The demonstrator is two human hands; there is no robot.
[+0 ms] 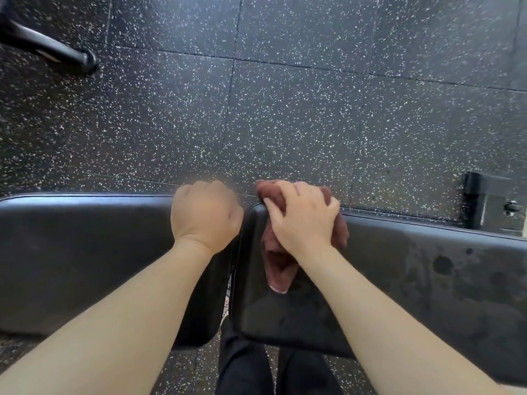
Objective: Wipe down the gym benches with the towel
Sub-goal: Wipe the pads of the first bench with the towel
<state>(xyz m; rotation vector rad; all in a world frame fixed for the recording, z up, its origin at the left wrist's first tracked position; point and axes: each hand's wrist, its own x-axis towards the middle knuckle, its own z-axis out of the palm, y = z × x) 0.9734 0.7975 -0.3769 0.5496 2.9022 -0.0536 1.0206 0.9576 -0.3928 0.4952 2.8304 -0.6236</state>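
Now the right grip [305,218] clutches the towel [276,269] on the bench [427,266], at a far corner, likely scrubbing it; the left grip [205,212] curls over the far edge, seemingly bracing.

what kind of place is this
Most likely a gym: a black padded bench in two sections, speckled rubber floor tiles, and a metal equipment foot at upper left. The right hand grips a reddish towel on the pad.
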